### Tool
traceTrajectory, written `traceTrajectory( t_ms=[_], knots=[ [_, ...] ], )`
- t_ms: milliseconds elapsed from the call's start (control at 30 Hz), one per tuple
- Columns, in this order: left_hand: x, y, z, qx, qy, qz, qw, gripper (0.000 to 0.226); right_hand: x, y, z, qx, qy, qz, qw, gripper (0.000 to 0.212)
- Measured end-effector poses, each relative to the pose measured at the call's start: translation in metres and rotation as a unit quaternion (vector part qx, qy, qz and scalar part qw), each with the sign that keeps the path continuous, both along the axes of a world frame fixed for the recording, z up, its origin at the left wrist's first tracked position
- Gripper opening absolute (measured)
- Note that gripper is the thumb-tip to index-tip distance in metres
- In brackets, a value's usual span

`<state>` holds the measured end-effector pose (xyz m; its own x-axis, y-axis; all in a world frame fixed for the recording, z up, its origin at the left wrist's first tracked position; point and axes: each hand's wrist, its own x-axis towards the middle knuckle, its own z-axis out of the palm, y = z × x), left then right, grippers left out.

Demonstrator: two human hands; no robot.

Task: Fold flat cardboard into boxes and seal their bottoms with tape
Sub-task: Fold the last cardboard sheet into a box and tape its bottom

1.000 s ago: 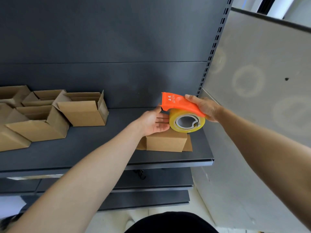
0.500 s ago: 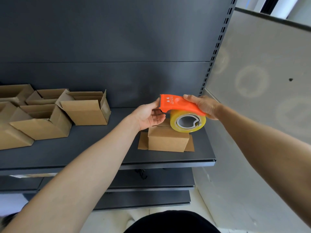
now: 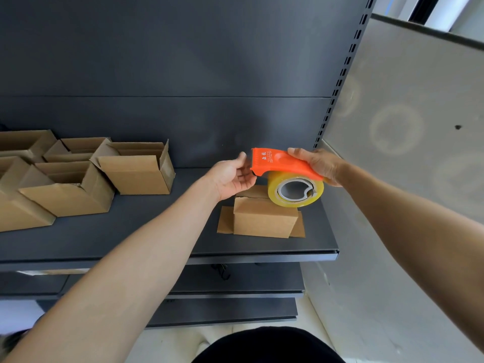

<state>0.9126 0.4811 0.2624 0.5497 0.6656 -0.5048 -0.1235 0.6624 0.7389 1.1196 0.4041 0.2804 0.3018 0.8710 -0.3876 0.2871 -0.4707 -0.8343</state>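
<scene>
Dark grey metal shelf [image 3: 157, 231], matte and smooth, with a thin folded front lip. Behind it is a flat back panel [image 3: 183, 61] in the same grey, with one horizontal seam across it. A slotted upright [image 3: 340, 74] runs up the right end, with rows of small rectangular holes. Right of that is a pale grey side panel [image 3: 408, 179], dull, with faint ring-shaped marks and one small dark spot. Lower shelves [image 3: 235, 281] below, same metal. Pale floor [image 3: 170, 344] at the bottom.

Box [image 3: 264, 217]: plain brown cardboard, small, rectangular. It stands on the shelf near its right end, closed face up, with two flaps splayed flat on the shelf at left and right. Open boxes [image 3: 136, 171] of the same cardboard are clustered at the shelf's left, crowded together with flaps up, well apart from the small one.

Tape dispenser [image 3: 282, 163]: glossy orange plastic, curved hood shape, white print on top, held above the box. The tape roll [image 3: 296, 191] sits under it, round, yellowish clear tape on a white core. It overlaps the box top in view; cannot tell if they touch.

Right grip [image 3: 318, 163] clasps the dispenser's rear, fingers over the top. Left grip [image 3: 230, 176] is at the dispenser's front edge, thumb up against it, fingers curled beneath. Cannot tell whether it pinches any tape. Both forearms are bare.
</scene>
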Motion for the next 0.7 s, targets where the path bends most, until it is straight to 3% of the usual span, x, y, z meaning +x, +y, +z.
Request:
traceTrajectory(
  t_ms=[133, 333, 567, 700],
  knots=[
    [-0.001, -0.001, -0.002, 0.003, 0.006, 0.004, 1.000, 0.035, -0.002, 0.000, 0.001, -0.002, -0.009, 0.000, 1.000, 0.047],
    [-0.003, -0.001, -0.006, 0.000, -0.010, 0.006, 1.000, 0.011, -0.003, -0.002, 0.002, -0.001, -0.004, -0.001, 1.000, 0.047],
    [-0.004, -0.004, -0.015, 0.006, 0.018, 0.031, 0.999, 0.019, -0.003, -0.003, 0.001, 0.002, -0.012, 0.006, 1.000, 0.047],
    [-0.002, -0.013, -0.022, -0.023, 0.008, 0.034, 0.999, 0.007, -0.003, -0.002, -0.001, 0.004, -0.013, 0.014, 1.000, 0.046]
  ],
)
